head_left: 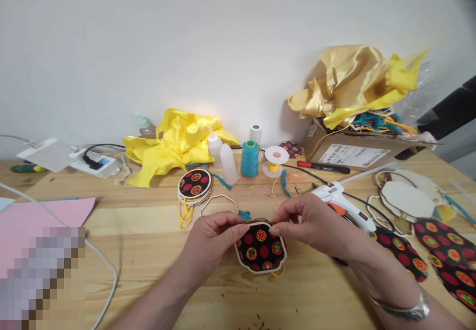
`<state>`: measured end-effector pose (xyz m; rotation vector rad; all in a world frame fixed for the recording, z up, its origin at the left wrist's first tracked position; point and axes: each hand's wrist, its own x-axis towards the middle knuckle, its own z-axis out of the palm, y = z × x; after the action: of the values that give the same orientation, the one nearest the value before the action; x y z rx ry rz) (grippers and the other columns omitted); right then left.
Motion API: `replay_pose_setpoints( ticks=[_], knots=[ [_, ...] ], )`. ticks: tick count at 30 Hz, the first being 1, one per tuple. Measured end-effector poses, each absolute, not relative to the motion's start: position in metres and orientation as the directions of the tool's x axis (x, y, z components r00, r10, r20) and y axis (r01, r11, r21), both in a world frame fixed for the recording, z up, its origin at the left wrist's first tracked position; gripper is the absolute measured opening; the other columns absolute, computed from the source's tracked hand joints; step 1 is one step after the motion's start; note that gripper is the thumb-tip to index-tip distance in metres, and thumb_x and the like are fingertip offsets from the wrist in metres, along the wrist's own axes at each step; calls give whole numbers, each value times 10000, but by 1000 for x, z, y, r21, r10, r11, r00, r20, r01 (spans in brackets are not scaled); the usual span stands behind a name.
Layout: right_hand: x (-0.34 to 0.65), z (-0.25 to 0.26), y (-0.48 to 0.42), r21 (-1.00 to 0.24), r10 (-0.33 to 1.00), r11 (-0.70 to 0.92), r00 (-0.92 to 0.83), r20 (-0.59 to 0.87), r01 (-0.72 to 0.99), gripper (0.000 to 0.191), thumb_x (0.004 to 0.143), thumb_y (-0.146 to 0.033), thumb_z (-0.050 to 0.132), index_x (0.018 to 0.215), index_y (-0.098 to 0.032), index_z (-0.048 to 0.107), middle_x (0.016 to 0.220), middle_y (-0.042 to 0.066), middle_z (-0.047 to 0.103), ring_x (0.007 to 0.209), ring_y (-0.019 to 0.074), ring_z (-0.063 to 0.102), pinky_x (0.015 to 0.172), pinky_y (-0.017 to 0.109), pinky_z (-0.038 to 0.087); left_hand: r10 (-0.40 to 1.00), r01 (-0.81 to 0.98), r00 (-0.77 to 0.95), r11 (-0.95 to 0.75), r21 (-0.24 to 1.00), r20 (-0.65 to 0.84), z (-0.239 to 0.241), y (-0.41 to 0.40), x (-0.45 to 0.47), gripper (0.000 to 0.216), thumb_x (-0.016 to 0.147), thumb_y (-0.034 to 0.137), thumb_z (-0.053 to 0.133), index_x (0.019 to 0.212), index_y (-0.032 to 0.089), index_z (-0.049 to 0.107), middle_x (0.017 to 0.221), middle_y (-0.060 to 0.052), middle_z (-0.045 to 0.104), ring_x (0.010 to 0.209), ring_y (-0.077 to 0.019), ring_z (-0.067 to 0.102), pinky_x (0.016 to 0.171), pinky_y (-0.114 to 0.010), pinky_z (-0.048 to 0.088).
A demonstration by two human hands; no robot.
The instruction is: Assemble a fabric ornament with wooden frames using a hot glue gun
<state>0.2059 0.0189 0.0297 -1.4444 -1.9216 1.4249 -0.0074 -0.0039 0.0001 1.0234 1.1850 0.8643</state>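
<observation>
Between my two hands is a small fabric-covered panel (256,248), black cloth with red, orange and green flower dots inside a pale scalloped rim. My left hand (219,233) pinches its upper left edge between thumb and fingers. At the upper right edge, my right hand (297,223) grips the rim in the same way. A teal tassel (245,215) pokes out behind the top edge, and a yellow cord (278,271) shows below the lower right. Just beyond my left hand lies a loose pale scalloped frame (219,197). A white glue gun (347,203) rests beside my right forearm.
Behind are a finished-looking round patterned piece (194,184), yellow satin (174,144), squeeze bottles (228,165), a teal thread cone (249,159) and a yellow cord spool (275,161). At right sit a cardboard box (334,149), blank panels (407,201) and patterned cloth pieces (446,246). A white cable (107,260) crosses the left.
</observation>
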Motion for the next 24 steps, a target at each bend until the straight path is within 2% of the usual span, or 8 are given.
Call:
replay_pose_setpoints(
  ticks=[4,7,11,15,20,24],
  knots=[
    [205,28,20,-872,867,-58,-409,-286,486,170,740,-330,638,715,-178,708,618,-8,618,537,98,474,487,221,339,916,-124,200,376,918,-348,-10,-5,-8,156,697,318,747,782,188,751,750,-32,739,674,-148,627,653,-244,492],
    [205,28,22,-892,865,-77,-415,-282,445,207,751,-375,635,740,-188,722,648,1,647,567,113,511,519,232,371,903,-204,198,418,885,-381,-11,-4,-7,175,695,303,756,798,161,747,748,-45,744,660,-143,637,640,-237,500],
    [204,26,24,-923,894,-57,-392,-217,381,320,793,-456,577,731,-186,736,629,4,637,594,121,521,564,242,391,895,-351,134,444,825,-425,-7,0,-7,176,696,271,758,790,125,729,721,-53,738,644,-148,650,607,-240,523],
    [201,20,26,-932,887,-115,-386,-251,343,329,777,-471,596,759,-177,744,696,21,684,628,132,557,599,250,418,898,-476,73,413,776,-433,-6,4,-8,178,715,254,743,834,125,712,771,-57,744,650,-158,661,610,-285,557],
    [195,16,27,-953,905,-174,-340,-255,249,271,747,-408,640,843,-182,755,822,38,735,699,155,620,678,273,465,905,-540,48,380,751,-423,-7,5,-7,162,677,187,773,808,116,709,777,-49,743,679,-155,671,658,-300,577],
    [194,16,27,-954,928,-154,-293,-229,258,239,747,-372,630,808,-178,755,767,28,728,662,146,605,655,265,454,906,-539,83,391,746,-415,-7,4,-6,166,658,177,787,791,115,710,764,-51,743,684,-163,679,664,-302,580]
  ],
)
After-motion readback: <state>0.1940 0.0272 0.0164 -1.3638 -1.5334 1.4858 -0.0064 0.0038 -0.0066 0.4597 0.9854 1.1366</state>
